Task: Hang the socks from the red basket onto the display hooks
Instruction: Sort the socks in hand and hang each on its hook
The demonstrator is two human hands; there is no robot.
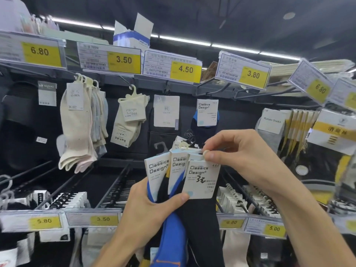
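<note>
At 6 o'clock the socks (pixel 200 218) are black, one with a bright blue sole and an orange stitched line. Their cards (pixel 201 179) are white with black lettering and a pale blue blot. Toward 12 o'clock the price tags (pixel 124 61) are white with yellow panels and black digits, and the box (pixel 133 35) is white and blue. At 10 o'clock the cream socks (pixel 75 132) are speckled, with pale pink and pale blue behind. At 3 o'clock the packets (pixel 335 132) are white, banded yellow.
</note>
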